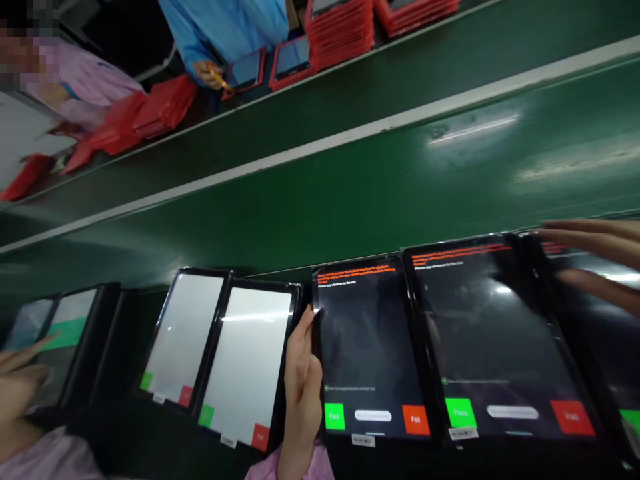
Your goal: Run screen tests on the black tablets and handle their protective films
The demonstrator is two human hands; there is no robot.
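The right hand (303, 380) grips the left edge of a black-cased tablet (370, 353) at lower centre; its dark screen shows orange text, a green "Pass" button and a red "Fail" button. The open left hand (20, 380) spreads at lower left beside a pale-screened tablet (65, 340). A co-worker's hand (595, 253) reaches in at right. Red-cased tablets (340, 33) stack beyond a green conveyor belt (350, 193).

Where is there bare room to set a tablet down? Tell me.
Bare green conveyor belt runs between the white strip and the row of tablets. Crowded: that row, around the left hand and right hand.
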